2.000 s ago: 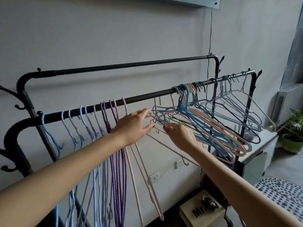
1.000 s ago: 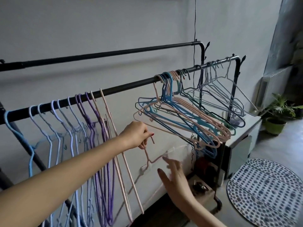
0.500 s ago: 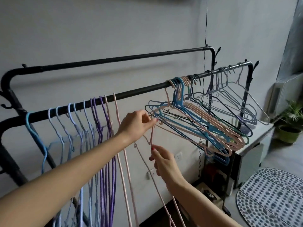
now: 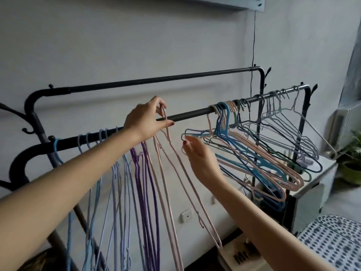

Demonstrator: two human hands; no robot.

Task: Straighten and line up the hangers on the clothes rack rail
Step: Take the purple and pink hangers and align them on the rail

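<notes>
A black clothes rack's front rail (image 4: 192, 114) runs from lower left to upper right. Blue, lilac and purple hangers (image 4: 140, 182) hang straight on its left part. My left hand (image 4: 146, 121) pinches the hook of a pink hanger (image 4: 175, 167) at the rail, just right of the purple ones. My right hand (image 4: 197, 153) is below the rail with fingers apart, its fingertips at the left tips of a tangled bunch of blue and pink hangers (image 4: 254, 159). Grey wire hangers (image 4: 293, 130) hang tilted at the rail's right end.
A second, higher back rail (image 4: 156, 82) runs close to the wall. A white cabinet (image 4: 312, 184) stands under the rack's right end, a potted plant (image 4: 351, 159) beyond it. A dotted round mat (image 4: 332, 241) lies at lower right, a box (image 4: 244, 257) by the rack's foot.
My left hand has lifted the pink hanger's hook from below up to the rail. My right hand has let go of that hanger and moved up toward the tangled bunch.
</notes>
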